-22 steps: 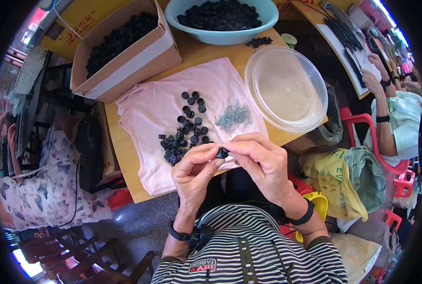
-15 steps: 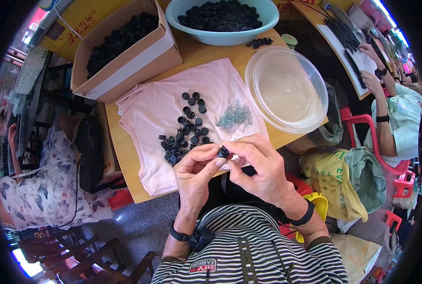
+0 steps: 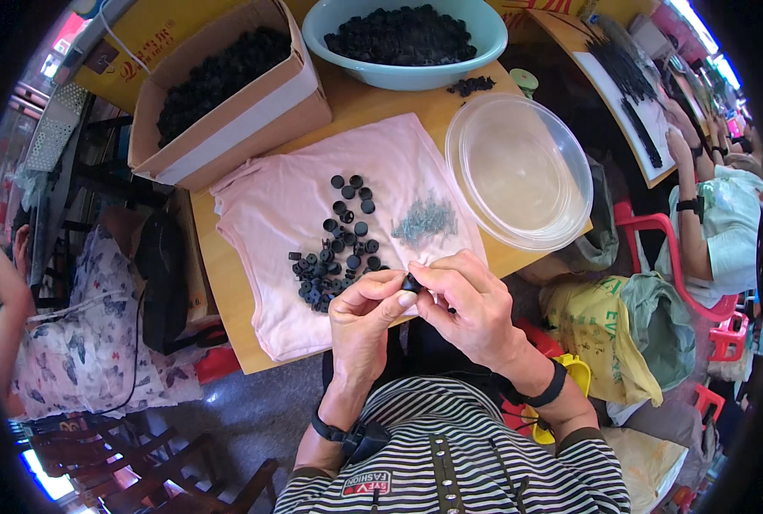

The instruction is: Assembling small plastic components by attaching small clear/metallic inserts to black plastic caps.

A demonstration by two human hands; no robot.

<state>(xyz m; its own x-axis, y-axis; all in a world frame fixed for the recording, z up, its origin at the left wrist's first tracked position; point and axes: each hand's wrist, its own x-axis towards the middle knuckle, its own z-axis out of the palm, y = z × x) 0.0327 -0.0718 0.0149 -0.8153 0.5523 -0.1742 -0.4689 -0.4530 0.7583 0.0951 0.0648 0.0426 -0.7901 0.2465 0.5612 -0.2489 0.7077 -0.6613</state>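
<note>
Between the fingertips of both hands is a small black plastic part (image 3: 410,283), held over the near edge of the table. My left hand (image 3: 366,319) pinches it from the left with thumb and forefinger. From the right, the thumb and forefinger of my right hand (image 3: 467,304) close on the same part and partly cover it. Several black round caps (image 3: 348,217) lie loose on a pink cloth (image 3: 270,206) just beyond my left hand. A pile of small black fittings (image 3: 317,278) sits nearest that hand. Beyond my right hand is a heap of small silvery screws or pins (image 3: 425,220).
A cardboard box (image 3: 237,122) of black parts stands at the far left. A light-blue basin (image 3: 403,75), full of black parts, is at the back. To the right lies a clear round plastic lid or tub (image 3: 519,171). Other people work on both sides; a red chair (image 3: 677,257) is right.
My right-hand fingers have closed in over the black part, which is now more hidden. The co-worker's arms on the right and left have shifted.
</note>
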